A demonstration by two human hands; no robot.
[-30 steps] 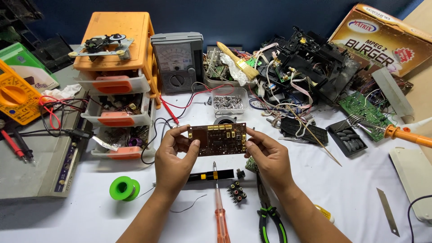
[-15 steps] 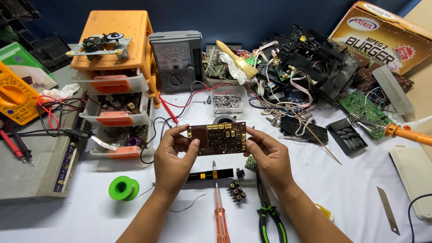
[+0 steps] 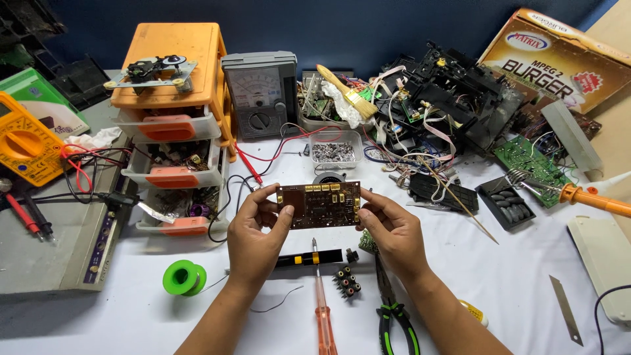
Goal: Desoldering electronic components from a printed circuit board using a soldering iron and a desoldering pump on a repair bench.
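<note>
I hold a brown circuit board (image 3: 319, 204) level above the white table, its yellow components along the top edge. My left hand (image 3: 255, 234) grips its left end and my right hand (image 3: 389, 229) grips its right end, fingertips on the edges. Below the board lie an orange-handled screwdriver (image 3: 322, 315), a black soldering tool (image 3: 309, 258), a small black connector block (image 3: 346, 283) and green-handled pliers (image 3: 394, 314).
An orange drawer cabinet (image 3: 174, 125) stands at the left with a grey analog meter (image 3: 260, 95) beside it. A yellow multimeter (image 3: 25, 144), a green solder spool (image 3: 183, 277), dismantled electronics (image 3: 453, 98), a soldering iron (image 3: 591, 197) and a cardboard box (image 3: 559, 56) surround the work area.
Both hands still hold the board in nearly the same place; it has risen very slightly toward the camera.
</note>
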